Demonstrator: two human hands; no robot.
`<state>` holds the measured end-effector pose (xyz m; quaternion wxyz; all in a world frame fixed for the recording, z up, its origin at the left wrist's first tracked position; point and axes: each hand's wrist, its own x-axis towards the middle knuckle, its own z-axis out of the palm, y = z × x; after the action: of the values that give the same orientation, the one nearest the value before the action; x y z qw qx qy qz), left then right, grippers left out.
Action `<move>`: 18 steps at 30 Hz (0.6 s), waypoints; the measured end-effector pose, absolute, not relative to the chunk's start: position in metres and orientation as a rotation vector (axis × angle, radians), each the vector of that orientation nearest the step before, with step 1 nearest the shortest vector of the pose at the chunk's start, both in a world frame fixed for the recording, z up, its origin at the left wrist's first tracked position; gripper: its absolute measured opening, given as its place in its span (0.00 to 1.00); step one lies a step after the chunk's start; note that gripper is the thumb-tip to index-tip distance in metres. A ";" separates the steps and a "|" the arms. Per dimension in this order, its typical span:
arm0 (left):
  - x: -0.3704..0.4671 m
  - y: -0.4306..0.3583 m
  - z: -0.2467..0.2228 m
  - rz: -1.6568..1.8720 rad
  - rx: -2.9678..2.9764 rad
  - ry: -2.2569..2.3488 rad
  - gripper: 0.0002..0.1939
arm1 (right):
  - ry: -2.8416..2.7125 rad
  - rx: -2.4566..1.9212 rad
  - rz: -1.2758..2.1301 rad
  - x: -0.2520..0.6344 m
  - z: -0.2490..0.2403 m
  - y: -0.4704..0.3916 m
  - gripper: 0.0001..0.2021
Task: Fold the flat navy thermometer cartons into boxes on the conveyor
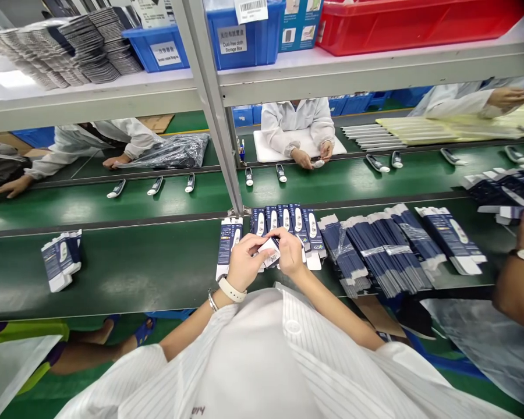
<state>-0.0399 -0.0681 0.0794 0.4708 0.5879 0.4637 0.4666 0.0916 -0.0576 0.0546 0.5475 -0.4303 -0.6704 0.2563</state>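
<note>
Between my two hands is a small blue-and-white carton [269, 254], held just above the green bench with a white end face turned up toward me. My left hand [245, 260] grips it from the left, thumb across the white face. On the other side my right hand [289, 250] has its fingers curled at the carton's upper edge. Directly behind lies a row of blue printed boxes [284, 218] showing a white device. Two more boxes [227, 241] lie by my left wrist. Bundles of flat folded cartons [382, 250] are to the right of my hands.
A metal post [213, 105] rises just beyond the boxes to a shelf with a blue bin [244, 43] and a red bin [402, 26]. White-and-grey devices [156, 185] lie along the far green belt [218, 189]. Co-workers sit opposite; another person's arm [521, 273] is at right.
</note>
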 end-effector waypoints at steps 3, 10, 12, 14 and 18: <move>-0.039 -0.068 0.079 1.142 1.450 1.143 0.09 | -1.568 -1.023 0.620 0.092 0.055 -0.058 0.21; -0.037 -0.068 0.078 1.130 1.473 1.158 0.09 | -1.535 -1.049 0.628 0.091 0.056 -0.059 0.21; -0.037 -0.068 0.078 1.135 1.468 1.165 0.09 | -1.526 -1.057 0.638 0.091 0.055 -0.059 0.22; -0.038 -0.067 0.079 1.129 1.473 1.178 0.08 | -1.512 -1.063 0.652 0.090 0.054 -0.059 0.22; -0.037 -0.066 0.088 1.066 1.547 1.225 0.09 | -1.463 -1.086 0.680 0.089 0.055 -0.059 0.23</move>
<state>-0.0368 -0.0661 0.0879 0.4344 0.6214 0.4920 0.4280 0.0887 -0.0585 0.0551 0.5633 -0.4614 -0.6215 0.2890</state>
